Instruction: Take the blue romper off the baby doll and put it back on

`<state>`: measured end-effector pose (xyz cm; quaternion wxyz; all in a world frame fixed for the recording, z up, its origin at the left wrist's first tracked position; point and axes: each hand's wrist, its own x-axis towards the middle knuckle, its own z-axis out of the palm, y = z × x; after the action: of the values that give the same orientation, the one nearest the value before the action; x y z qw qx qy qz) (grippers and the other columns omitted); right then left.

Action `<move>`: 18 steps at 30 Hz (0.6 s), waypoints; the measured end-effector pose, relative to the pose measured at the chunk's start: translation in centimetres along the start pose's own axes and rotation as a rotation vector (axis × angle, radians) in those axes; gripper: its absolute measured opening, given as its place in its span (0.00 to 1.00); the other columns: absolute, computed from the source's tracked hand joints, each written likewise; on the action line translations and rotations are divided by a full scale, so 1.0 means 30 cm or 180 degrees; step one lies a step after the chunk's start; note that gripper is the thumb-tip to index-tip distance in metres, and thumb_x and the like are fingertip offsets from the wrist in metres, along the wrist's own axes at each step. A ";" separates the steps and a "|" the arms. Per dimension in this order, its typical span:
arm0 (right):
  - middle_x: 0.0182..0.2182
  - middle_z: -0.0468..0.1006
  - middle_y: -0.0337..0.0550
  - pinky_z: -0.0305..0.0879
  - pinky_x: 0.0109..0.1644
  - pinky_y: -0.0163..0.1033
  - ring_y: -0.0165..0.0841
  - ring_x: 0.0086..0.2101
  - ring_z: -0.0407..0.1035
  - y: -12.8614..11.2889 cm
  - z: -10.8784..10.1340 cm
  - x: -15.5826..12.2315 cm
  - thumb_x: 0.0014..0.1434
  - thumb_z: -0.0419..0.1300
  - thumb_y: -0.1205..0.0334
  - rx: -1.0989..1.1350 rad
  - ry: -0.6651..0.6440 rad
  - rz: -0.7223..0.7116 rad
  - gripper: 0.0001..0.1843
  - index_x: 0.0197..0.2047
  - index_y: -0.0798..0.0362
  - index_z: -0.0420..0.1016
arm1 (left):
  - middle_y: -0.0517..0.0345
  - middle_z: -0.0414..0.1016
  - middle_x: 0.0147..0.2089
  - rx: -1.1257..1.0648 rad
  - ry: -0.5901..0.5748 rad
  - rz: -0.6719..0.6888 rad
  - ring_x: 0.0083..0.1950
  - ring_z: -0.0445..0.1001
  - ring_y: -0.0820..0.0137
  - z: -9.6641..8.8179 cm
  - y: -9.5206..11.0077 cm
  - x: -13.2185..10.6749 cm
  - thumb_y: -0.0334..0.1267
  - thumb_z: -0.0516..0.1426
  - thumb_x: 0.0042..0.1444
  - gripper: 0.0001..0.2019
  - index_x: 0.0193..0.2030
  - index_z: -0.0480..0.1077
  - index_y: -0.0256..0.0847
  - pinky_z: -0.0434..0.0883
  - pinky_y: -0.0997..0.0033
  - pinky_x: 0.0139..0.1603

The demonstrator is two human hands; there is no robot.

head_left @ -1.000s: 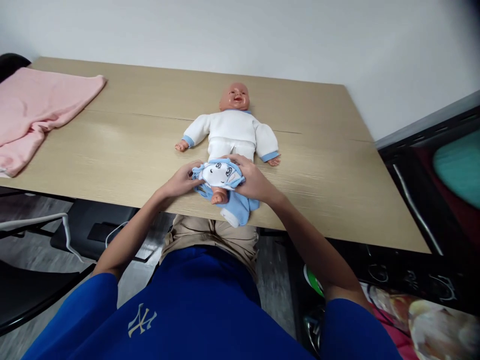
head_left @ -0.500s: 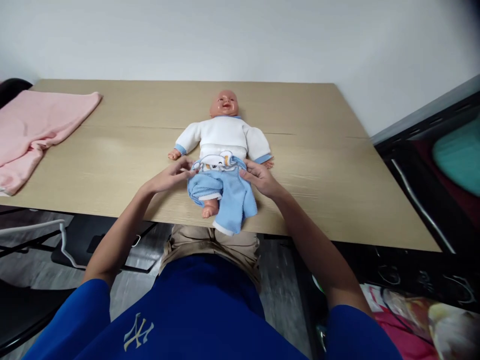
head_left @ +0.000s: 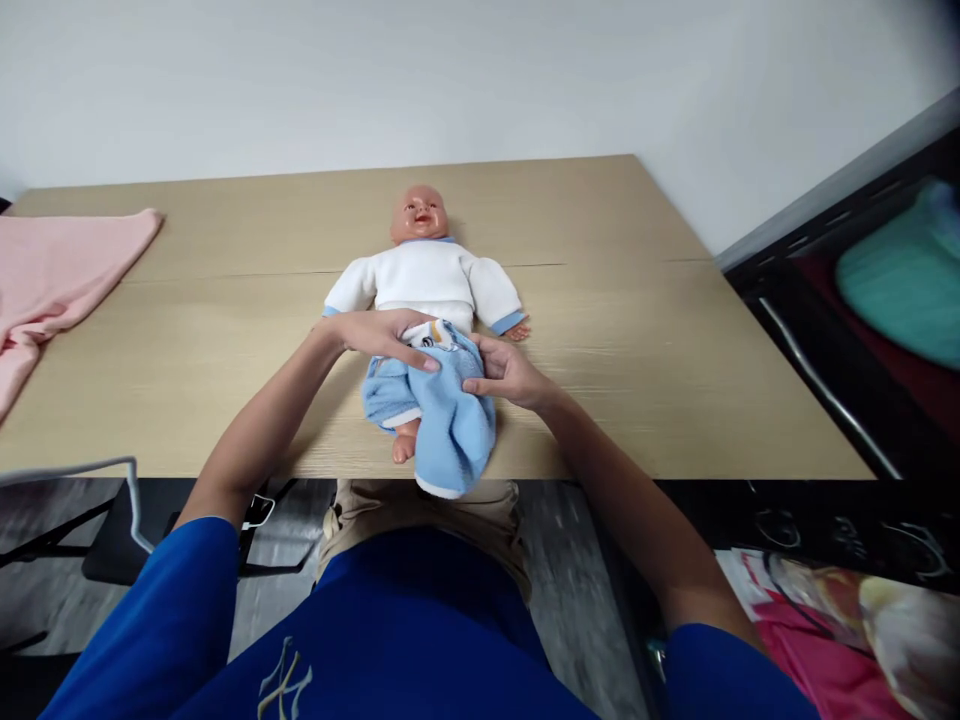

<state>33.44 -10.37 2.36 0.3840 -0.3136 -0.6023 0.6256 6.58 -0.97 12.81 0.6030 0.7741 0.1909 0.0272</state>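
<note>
A baby doll (head_left: 419, 214) lies on its back on the table, head toward the wall, in a white top (head_left: 424, 274) with blue cuffs. Light blue pants (head_left: 454, 420) with a cartoon print at the waist are partly on its legs. One bare foot (head_left: 405, 443) pokes out of the leg on the left; the longer leg on the right hangs over the table edge and hides the other foot. My left hand (head_left: 390, 335) grips the waistband, thumb over the front. My right hand (head_left: 510, 370) pinches the pants at the right side of the waist.
Pink cloth (head_left: 60, 270) lies at the left of the wooden table (head_left: 637, 350). A white wall stands behind. At the right are a black rack (head_left: 817, 370) and a teal item (head_left: 900, 280); a black chair (head_left: 112, 540) stands below left.
My left hand has moved right across the waistband, its thumb now over the front. My right hand's hold has shifted lower on the fabric. The view has shifted slightly.
</note>
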 end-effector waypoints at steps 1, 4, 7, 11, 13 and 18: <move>0.50 0.89 0.43 0.84 0.57 0.44 0.41 0.50 0.85 -0.004 -0.002 0.000 0.54 0.87 0.37 -0.0009 0.0025 0.0006 0.39 0.60 0.47 0.84 | 0.48 0.92 0.48 -0.0067 -0.0024 -0.0010 0.53 0.91 0.47 0.000 -0.012 0.011 0.56 0.83 0.48 0.31 0.55 0.88 0.43 0.88 0.54 0.55; 0.50 0.90 0.43 0.84 0.53 0.40 0.39 0.48 0.84 -0.027 -0.014 -0.006 0.55 0.86 0.37 -0.0036 -0.0281 0.0204 0.41 0.64 0.49 0.84 | 0.51 0.93 0.48 -0.0110 -0.0156 -0.0073 0.51 0.91 0.46 0.010 -0.026 0.028 0.53 0.86 0.42 0.31 0.52 0.89 0.44 0.89 0.54 0.52; 0.44 0.89 0.40 0.81 0.44 0.36 0.36 0.41 0.82 -0.067 -0.037 -0.022 0.59 0.84 0.37 -0.0246 -0.0946 0.0524 0.34 0.58 0.51 0.87 | 0.56 0.92 0.42 0.0053 -0.0572 -0.0197 0.43 0.89 0.52 0.020 -0.011 0.031 0.52 0.86 0.42 0.25 0.44 0.90 0.44 0.87 0.59 0.42; 0.36 0.86 0.38 0.80 0.41 0.39 0.37 0.36 0.79 -0.132 -0.054 -0.053 0.66 0.79 0.41 -0.0754 -0.1297 0.0668 0.21 0.47 0.50 0.89 | 0.60 0.86 0.32 0.0142 -0.0951 -0.0201 0.33 0.84 0.58 0.034 0.012 0.029 0.54 0.83 0.47 0.19 0.31 0.87 0.44 0.82 0.64 0.32; 0.42 0.89 0.43 0.85 0.51 0.45 0.43 0.44 0.83 -0.160 -0.045 -0.071 0.68 0.77 0.41 -0.0838 -0.1065 0.0536 0.23 0.55 0.50 0.91 | 0.59 0.88 0.34 -0.0037 -0.1025 -0.0136 0.35 0.85 0.57 0.039 0.010 0.027 0.56 0.83 0.50 0.20 0.33 0.87 0.44 0.85 0.63 0.36; 0.59 0.90 0.50 0.85 0.68 0.57 0.51 0.61 0.84 -0.189 0.019 -0.120 0.72 0.72 0.39 -0.0617 -0.0268 0.0588 0.30 0.69 0.44 0.86 | 0.52 0.93 0.46 -0.0417 -0.0518 -0.0028 0.49 0.91 0.51 0.053 -0.020 0.028 0.57 0.82 0.51 0.23 0.43 0.89 0.43 0.90 0.55 0.56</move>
<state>35.38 -13.87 7.80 0.2670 -0.3768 -0.6441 0.6098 7.65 -2.04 11.66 0.6659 0.7319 0.1425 -0.0260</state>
